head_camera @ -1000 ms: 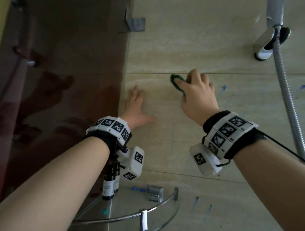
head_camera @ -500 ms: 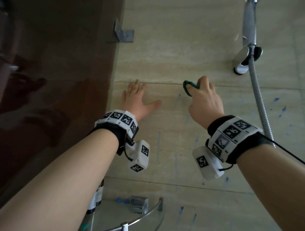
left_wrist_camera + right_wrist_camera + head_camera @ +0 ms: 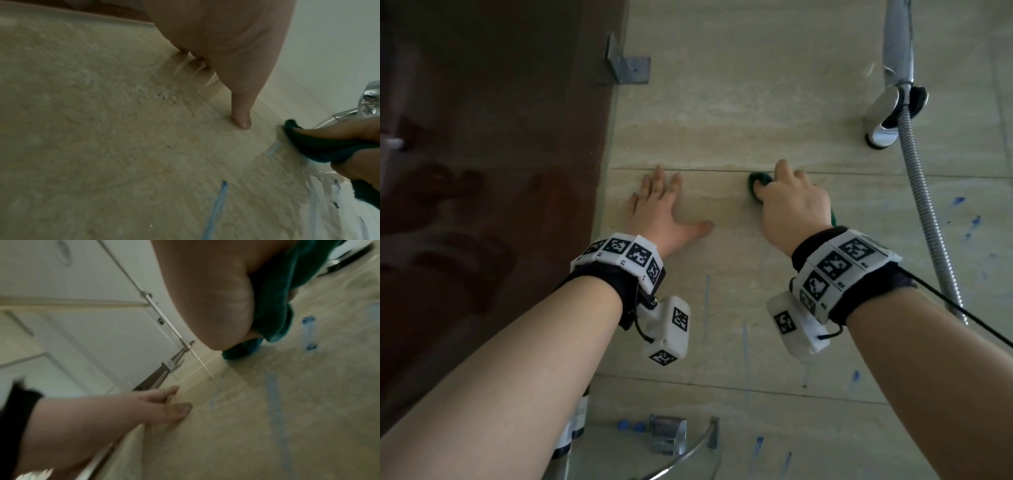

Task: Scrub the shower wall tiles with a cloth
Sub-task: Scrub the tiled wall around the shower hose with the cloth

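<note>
Cloth (image 3: 758, 183), bunched green pile, on mottled tile (image 3: 722, 130).

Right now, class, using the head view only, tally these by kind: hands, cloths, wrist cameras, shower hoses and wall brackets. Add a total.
Hands: 2 (left hand flat on the tile, right hand gripping the cloth)
Cloths: 1 (green cloth)
Wrist cameras: 2 (left wrist camera, right wrist camera)
Shower hoses: 1 (shower hose)
Wall brackets: 1 (metal wall bracket)
Total: 7
</note>
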